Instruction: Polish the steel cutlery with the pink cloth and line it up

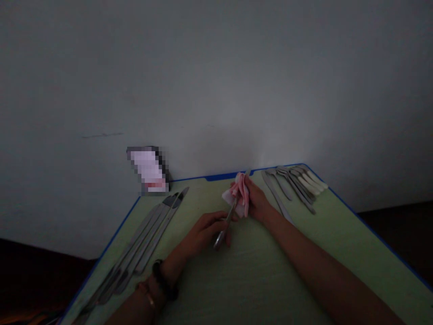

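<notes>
My left hand (207, 229) is closed around the handle of a table knife (221, 238), which slants up and away over the middle of the table. Pinched in my right hand (256, 198) is a pink and white cloth (241, 195), folded around the knife's upper part. Most of the blade is hidden by the cloth, and a small grey tip shows just above it. Both hands are close together, a little above the tabletop.
On the green, blue-edged table (237, 289), several knives (152, 239) lie in a slanted row at left. Spoons and other metal cutlery (294, 185) lie at right, beside white-handled pieces (313, 183). A blurred phone (149, 169) leans against the grey wall (216, 90).
</notes>
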`<state>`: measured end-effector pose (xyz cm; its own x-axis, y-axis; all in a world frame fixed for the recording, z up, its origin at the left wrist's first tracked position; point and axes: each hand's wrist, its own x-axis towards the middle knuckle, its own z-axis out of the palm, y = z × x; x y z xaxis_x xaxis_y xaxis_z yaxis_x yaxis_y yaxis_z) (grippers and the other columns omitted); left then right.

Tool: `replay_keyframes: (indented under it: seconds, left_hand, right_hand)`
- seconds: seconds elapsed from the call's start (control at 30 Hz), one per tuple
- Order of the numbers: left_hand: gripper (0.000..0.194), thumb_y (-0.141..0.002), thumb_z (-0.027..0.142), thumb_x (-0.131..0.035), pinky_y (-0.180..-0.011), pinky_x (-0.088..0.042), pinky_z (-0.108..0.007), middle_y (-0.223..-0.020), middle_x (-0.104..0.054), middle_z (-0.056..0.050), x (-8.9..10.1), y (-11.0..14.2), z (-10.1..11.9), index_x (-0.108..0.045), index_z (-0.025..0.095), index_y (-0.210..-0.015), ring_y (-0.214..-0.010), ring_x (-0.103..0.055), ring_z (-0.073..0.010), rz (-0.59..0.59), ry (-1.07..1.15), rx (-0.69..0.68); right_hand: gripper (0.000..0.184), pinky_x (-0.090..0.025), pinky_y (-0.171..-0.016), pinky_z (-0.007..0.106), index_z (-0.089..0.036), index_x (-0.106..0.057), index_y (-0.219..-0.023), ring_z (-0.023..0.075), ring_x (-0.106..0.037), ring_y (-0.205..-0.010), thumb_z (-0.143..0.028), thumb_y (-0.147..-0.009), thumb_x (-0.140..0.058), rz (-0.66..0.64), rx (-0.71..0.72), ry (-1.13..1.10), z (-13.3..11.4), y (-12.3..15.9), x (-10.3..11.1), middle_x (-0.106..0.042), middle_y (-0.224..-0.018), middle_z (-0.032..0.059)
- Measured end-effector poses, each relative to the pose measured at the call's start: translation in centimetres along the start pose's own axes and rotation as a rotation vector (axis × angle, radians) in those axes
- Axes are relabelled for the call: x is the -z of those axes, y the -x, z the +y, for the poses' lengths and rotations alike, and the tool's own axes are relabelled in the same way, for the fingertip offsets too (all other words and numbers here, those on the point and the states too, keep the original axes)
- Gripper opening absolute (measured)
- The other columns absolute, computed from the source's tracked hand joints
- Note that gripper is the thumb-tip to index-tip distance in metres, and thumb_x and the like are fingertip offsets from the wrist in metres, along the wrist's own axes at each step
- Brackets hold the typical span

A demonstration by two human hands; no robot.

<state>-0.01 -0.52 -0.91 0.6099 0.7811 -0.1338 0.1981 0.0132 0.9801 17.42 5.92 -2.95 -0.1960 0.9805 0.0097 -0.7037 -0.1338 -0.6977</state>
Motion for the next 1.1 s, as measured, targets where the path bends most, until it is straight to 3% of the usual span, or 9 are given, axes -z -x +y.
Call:
replay_keyframes:
  seconds: [0.17,0.33,0.5,0.73,0.83,0.93,1.1]
  left_hand:
    - [0.032,-0.087,0.035,-0.045,-0.048,-0.033,-0.019,-0.053,-0.05,0.005,-0.4,-0.5,-0.3,-0.061,0.012,-0.104,-0.047,-0.042,-0.0078,0.105,-0.023,-0.066]
    - [0.034,-0.088,0.039,-0.044,-0.044,-0.026,-0.019,-0.051,-0.037,0.008,-0.9,-0.8,-0.4,-0.058,0.011,-0.103,-0.045,-0.035,-0.0077,0.238,-0.056,-0.047]
    - [0.028,-0.089,0.04,-0.041,-0.045,-0.027,-0.019,-0.052,-0.038,0.008,-1.4,-0.5,-0.2,-0.054,0.015,-0.092,-0.045,-0.036,-0.0082,0.223,-0.197,-0.055]
    - [0.037,-0.093,0.042,-0.034,-0.049,-0.032,-0.021,-0.051,-0.045,0.005,-2.1,-0.5,0.3,-0.055,0.016,-0.078,-0.048,-0.044,-0.01,0.19,-0.459,-0.046]
    - [0.043,-0.096,0.04,-0.026,-0.053,-0.037,-0.022,-0.05,-0.047,0.005,-2.0,-0.5,0.6,-0.06,0.015,-0.088,-0.048,-0.047,-0.0109,0.105,-0.478,-0.044]
    - [0.042,-0.096,0.039,-0.026,-0.057,-0.04,-0.023,-0.052,-0.049,0.004,-2.1,-0.4,0.7,-0.061,0.016,-0.097,-0.051,-0.05,-0.0119,0.091,-0.537,-0.054]
    - [0.037,-0.095,0.036,-0.03,-0.056,-0.038,-0.024,-0.061,-0.053,0.002,-3.2,-0.2,0.5,-0.049,0.017,-0.119,-0.054,-0.051,-0.0132,0.262,-0.592,-0.047]
  right_hand:
    - [0.044,-0.043,-0.052,0.022,-0.016,-0.061,-0.06,0.0103,-0.049,-0.051,-0.053,-0.083,-0.054,0.07,-0.03,-0.065,-0.7,0.0,-0.2,-0.057,-0.053,0.0]
    - [0.044,-0.047,-0.056,0.023,-0.018,-0.061,-0.061,0.0132,-0.055,-0.058,-0.056,-0.082,-0.054,0.077,-0.048,-0.057,-0.8,0.1,-0.6,-0.057,-0.053,0.0013]
    - [0.04,-0.05,-0.058,0.025,-0.016,-0.065,-0.07,0.0121,-0.056,-0.054,-0.053,-0.082,-0.055,0.08,-0.112,-0.079,-0.6,0.2,-0.7,-0.063,-0.061,0.0021]
    - [0.048,-0.048,-0.049,0.024,-0.018,-0.06,-0.064,0.0125,-0.052,-0.049,-0.064,-0.076,-0.057,0.155,-0.021,-0.031,-0.6,0.0,-0.2,-0.056,-0.049,0.0006]
    - [0.043,-0.046,-0.046,0.023,-0.017,-0.06,-0.066,0.0108,-0.051,-0.048,-0.058,-0.077,-0.06,0.216,-0.005,-0.075,-0.4,0.0,-0.1,-0.058,-0.052,0.0003]
    - [0.037,-0.045,-0.045,0.022,-0.017,-0.06,-0.068,0.0101,-0.049,-0.045,-0.05,-0.083,-0.056,0.283,-0.006,-0.18,-0.3,-0.1,-0.1,-0.058,-0.053,-0.0002]
    - [0.035,-0.039,-0.042,0.021,-0.019,-0.058,-0.067,0.0094,-0.044,-0.041,-0.05,-0.085,-0.052,0.311,-0.027,-0.256,-0.6,-0.2,-0.1,-0.054,-0.05,-0.0022]
